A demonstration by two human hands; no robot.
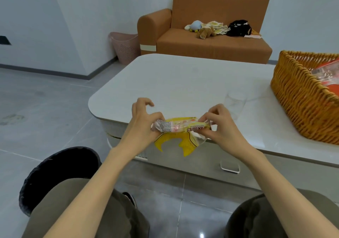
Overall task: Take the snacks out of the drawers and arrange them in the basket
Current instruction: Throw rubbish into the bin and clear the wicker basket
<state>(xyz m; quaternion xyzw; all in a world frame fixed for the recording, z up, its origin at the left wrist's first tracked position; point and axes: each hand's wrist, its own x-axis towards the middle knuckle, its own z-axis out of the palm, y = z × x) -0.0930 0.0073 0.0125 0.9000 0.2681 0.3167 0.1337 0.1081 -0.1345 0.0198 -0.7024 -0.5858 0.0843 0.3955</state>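
The step in hand looks like the carry from drawer to basket. One snack packet (183,127) is out and held in the air just in front of the near edge of the surface (183,79), not yet put away.

The left hand (141,122) pinches the packet's printed left end between thumb and curled fingers, with its upper fingers lifted clear and bent. The right hand (220,125) pinches the opposite end, fingertips bunched on the crinkled wrapper. The packet is stretched between the two hands, and yellow flaps of film hang beneath it.

The woven basket (300,105) stands on the surface well off to the right of the right hand and beyond it, with other wrapped packets (326,72) lying inside. A clear glass (235,103) stands just beyond the right hand, between it and the basket.

The next move probably calls for a swing rightward, lifted over the glass and the basket's near wall. The packet then needs laying beside those already inside. The drawer front (201,157) below the hands appears closed.
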